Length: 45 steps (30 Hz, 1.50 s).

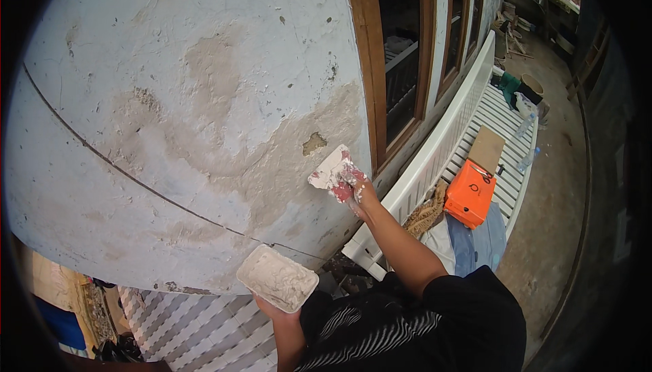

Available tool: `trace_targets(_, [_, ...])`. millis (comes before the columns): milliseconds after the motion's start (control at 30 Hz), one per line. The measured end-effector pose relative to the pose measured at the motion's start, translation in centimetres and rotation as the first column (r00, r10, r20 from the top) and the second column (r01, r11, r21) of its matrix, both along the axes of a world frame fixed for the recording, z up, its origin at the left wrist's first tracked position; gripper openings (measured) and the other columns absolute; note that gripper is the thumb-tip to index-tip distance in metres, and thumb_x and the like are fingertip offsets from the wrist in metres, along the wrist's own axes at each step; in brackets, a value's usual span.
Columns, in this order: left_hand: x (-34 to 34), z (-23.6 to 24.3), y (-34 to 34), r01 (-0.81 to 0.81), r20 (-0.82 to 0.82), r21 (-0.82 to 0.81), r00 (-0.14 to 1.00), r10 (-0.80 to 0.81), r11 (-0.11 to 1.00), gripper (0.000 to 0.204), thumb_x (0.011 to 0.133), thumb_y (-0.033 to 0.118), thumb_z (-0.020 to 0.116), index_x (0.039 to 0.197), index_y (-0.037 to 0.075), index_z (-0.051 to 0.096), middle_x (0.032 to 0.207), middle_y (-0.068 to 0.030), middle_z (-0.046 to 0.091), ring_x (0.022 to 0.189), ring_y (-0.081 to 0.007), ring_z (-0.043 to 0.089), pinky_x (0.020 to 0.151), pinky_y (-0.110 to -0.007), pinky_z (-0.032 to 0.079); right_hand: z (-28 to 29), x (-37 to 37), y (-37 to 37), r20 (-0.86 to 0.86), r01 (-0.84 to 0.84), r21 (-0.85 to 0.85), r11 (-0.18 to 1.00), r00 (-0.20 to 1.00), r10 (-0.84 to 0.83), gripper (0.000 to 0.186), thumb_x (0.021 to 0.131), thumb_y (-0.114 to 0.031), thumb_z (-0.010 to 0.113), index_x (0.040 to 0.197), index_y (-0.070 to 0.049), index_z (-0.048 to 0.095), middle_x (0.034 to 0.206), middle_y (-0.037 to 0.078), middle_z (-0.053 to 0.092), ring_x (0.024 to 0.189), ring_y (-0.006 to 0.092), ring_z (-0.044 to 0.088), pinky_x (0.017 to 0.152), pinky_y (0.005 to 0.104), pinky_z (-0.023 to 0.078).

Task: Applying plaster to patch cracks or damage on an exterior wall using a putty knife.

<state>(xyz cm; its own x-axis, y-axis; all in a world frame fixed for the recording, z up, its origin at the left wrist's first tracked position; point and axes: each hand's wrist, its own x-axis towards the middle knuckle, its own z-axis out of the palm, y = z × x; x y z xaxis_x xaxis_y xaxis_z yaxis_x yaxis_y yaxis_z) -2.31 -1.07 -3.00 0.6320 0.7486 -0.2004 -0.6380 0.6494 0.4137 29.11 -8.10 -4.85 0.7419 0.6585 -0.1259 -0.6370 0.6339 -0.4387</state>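
My right hand [360, 194], smeared with white paste, is closed round a putty knife [330, 163] with a red handle and a blade coated in pale filler. The blade lies close to the pale blue wall [292, 39], just below a small hole [314, 143] in the plaster; whether it touches cannot be made out. Around the hole spreads a beige patch [272, 175] of rough plaster. Lower down, my left hand [277, 311] grips a white rectangular tub [315, 284] from beneath. Creamy filler [278, 278] fills most of the tub. The left fingers are partly hidden under it.
A thin dark cable [136, 168] runs slantwise across the wall. Right of the wall are brown window frames [372, 46]. A white slatted bench [468, 131] on the right carries an orange box [471, 194], cardboard [486, 149], plastic bottles [526, 158] and blue cloth [479, 243].
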Motion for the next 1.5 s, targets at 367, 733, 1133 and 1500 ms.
trace_targets(367, [0.2,-0.3,0.8,0.014,-0.005,-0.022,1.000,-0.015,1.000,0.058,0.098,0.052,0.033,0.139,0.012,0.047,0.135,-0.0109,0.056,0.119,-0.0376,0.056,0.099,-0.060,0.044,-2.5,1.9,4.8,0.039,0.085,-0.302,0.949,0.996,-0.076,0.018,0.090,-0.002,0.062,0.107,0.003,0.063,0.097,0.011,0.067,0.084,0.0208,0.068,0.071,0.0333,0.059])
trace_targets(733, [1.4,-0.4,0.5,0.048,-0.028,-0.028,0.998,-0.049,0.998,0.060,0.098,0.054,0.033,0.139,0.013,0.047,0.134,-0.0108,0.056,0.119,-0.0394,0.056,0.098,-0.062,0.044,-6.4,1.6,-1.9,0.218,0.206,-0.626,0.752,0.972,-0.084,0.016,0.084,-0.007,0.066,0.097,0.003,0.065,0.086,0.009,0.069,0.076,0.0206,0.067,0.066,0.0335,0.052])
trace_targets(1133, [1.7,0.2,1.2,0.079,-0.009,-0.050,0.997,-0.079,0.996,0.059,0.098,0.053,0.033,0.139,0.012,0.047,0.134,-0.0116,0.056,0.117,-0.0394,0.057,0.098,-0.062,0.044,0.0,-2.1,4.2,0.888,0.813,-0.355,0.462,0.447,-0.104,0.026,0.091,-0.003,0.051,0.113,0.010,0.054,0.108,0.029,0.054,0.099,0.0481,0.053,0.088,0.0469,0.044])
trace_targets(1500, [-0.3,0.3,2.7,0.134,-0.018,-0.039,0.991,-0.134,0.990,0.060,0.096,0.051,0.036,0.141,0.011,0.044,0.135,-0.0123,0.056,0.118,-0.0369,0.057,0.098,-0.058,0.046,-0.9,-7.3,10.7,0.843,0.762,-0.427,0.487,0.530,-0.090,0.032,0.077,0.002,0.055,0.107,0.011,0.053,0.102,0.031,0.054,0.095,0.0498,0.054,0.085,0.0491,0.045])
